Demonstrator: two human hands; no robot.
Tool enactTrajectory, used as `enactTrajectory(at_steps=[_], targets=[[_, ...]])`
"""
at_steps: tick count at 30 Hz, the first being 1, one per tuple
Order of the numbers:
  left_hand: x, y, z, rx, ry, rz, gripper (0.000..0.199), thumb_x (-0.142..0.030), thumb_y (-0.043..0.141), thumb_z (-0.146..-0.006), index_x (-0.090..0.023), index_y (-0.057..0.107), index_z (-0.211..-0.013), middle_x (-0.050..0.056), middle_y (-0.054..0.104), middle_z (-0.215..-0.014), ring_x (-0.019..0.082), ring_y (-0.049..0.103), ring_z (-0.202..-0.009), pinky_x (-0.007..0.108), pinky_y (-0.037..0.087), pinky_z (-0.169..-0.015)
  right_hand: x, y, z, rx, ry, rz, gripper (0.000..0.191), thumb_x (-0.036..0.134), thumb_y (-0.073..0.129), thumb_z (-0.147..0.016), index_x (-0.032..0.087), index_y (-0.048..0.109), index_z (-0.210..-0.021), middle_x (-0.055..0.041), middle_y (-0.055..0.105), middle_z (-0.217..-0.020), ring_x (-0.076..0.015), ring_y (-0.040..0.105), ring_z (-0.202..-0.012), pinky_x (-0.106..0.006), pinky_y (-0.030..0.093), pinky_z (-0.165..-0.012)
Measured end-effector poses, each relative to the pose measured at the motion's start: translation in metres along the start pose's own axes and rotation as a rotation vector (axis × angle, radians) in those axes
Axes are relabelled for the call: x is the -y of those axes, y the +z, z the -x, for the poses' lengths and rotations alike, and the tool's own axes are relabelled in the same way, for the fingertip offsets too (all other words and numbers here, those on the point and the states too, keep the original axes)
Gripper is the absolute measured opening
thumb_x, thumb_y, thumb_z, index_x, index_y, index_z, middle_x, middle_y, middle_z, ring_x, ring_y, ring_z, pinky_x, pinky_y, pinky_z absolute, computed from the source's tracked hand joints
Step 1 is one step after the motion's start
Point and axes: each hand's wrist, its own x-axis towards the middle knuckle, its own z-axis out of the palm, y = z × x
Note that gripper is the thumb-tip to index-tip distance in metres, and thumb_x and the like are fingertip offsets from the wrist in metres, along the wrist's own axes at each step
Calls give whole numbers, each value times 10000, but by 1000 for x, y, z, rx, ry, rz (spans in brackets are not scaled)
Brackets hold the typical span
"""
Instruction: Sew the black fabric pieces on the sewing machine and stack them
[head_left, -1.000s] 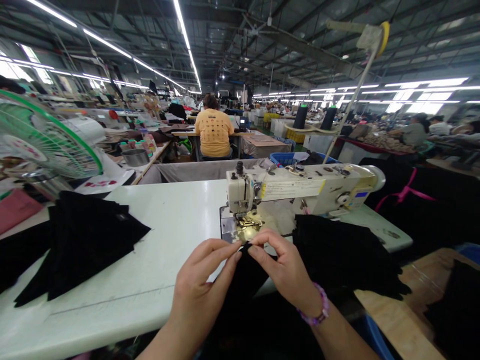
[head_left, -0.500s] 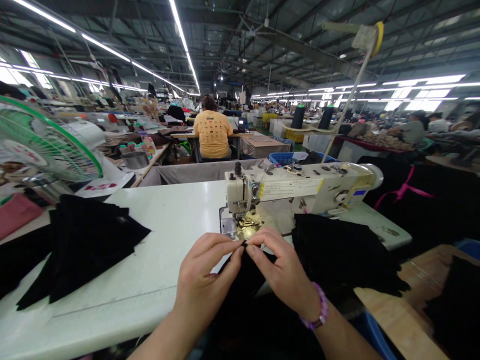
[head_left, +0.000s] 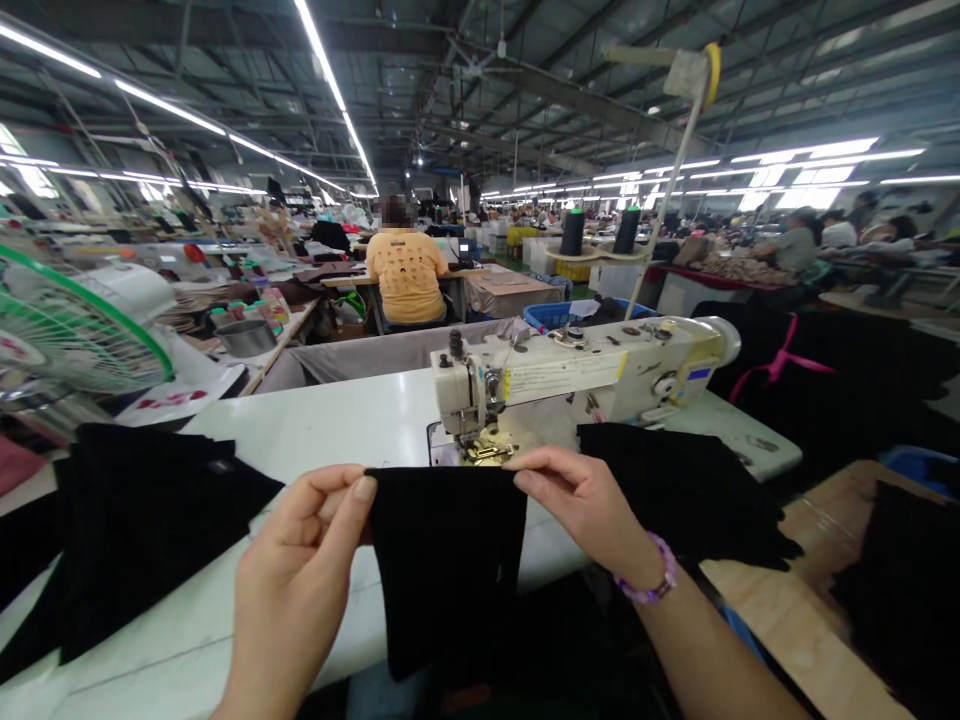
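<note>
No wording can be read in this view. Sewing machine (head_left: 645,365): pale sticker label (head_left: 564,375) on the arm, yellow at its ends, print too small to read; blue display (head_left: 699,373) at the right end, characters illegible. Left of the machine: small tag (head_left: 219,466) on a black fabric stack (head_left: 150,530), unreadable. Beyond the machine: yellow T-shirt (head_left: 406,275), its back printed with rows of small marks, illegible.

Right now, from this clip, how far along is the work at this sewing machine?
Looks done: black fabric pieces lie in piles on the white table and right of the sewing machine, though whether they are sewn cannot be told. In hand: the left hand and right hand hold up one black fabric piece by its top edge. Left: no cloth shows under the presser foot.
</note>
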Motion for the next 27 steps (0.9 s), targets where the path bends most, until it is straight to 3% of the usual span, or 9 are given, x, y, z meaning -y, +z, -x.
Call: enactTrajectory(at_steps=[4,8,10,13,15,17,19,22,27], targets=[[2,-10,2,-46,51,-124,392,-589,685,-816,-211,663,-921,-20,676,-676,158,639,-598,255,556,-572,5,6,-2,-116,-73,53,123,260,663,-923,244,763,-993,-27,790,-985,-191,747,-905,-304,605,-813],[-12,-14,3,-106,269,-482,383,-513,634,-885,-280,666,-1188,52,724,-1150,208,679,-839,280,556,-633,11,14,-4,-139,-294,230,229,201,610,-964,236,661,-1184,-52,766,-1083,-185,739,-972,-322,586,-900],[-22,-9,2,40,428,-530,406,-440,601,-921,-297,615,-1301,65,684,-1274,225,679,-943,284,564,-668,15,20,-5,-90,-420,326,227,196,588,-980,227,628,-1202,-64,759,-1067,-191,737,-961,-327,583,-887],[-34,4,-4,405,600,-455,275,-324,539,-951,-255,684,-1174,64,737,-1148,217,694,-989,297,571,-807,18,27,-7,-2,-523,408,157,211,557,-1000,218,632,-1138,-72,753,-991,-205,731,-924,-336,575,-849],[-38,13,-11,558,577,-418,216,-273,513,-945,-239,716,-1012,37,761,-990,187,706,-900,287,558,-829,18,29,-8,26,-525,409,127,223,554,-1004,217,632,-1104,-70,747,-966,-204,726,-913,-335,567,-841],[-41,20,-17,603,502,-410,192,-258,519,-919,-230,707,-891,11,750,-866,165,693,-801,269,548,-776,17,30,-7,18,-499,376,99,232,571,-996,221,631,-1074,-61,744,-958,-198,722,-908,-329,560,-842],[-44,23,-21,626,424,-421,175,-263,533,-889,-226,696,-835,-1,740,-820,159,678,-759,261,531,-729,14,31,-3,-14,-411,282,109,235,608,-971,222,623,-1078,-54,743,-988,-192,722,-932,-322,556,-862],[-48,21,-27,641,341,-441,178,-288,534,-871,-221,682,-800,-11,723,-768,152,648,-693,254,499,-660,9,34,9,47,-75,49,304,248,679,-904,230,586,-1193,-47,739,-1092,-196,714,-1019,-328,543,-911],[-25,27,-53,531,317,-644,169,-314,537,-876,-217,668,-827,12,725,-827,191,645,-757,288,466,-687,-15,51,35,231,519,-417,306,418,625,-909,193,621,-1115,-16,732,-839,-189,708,-785,-305,535,-729]])
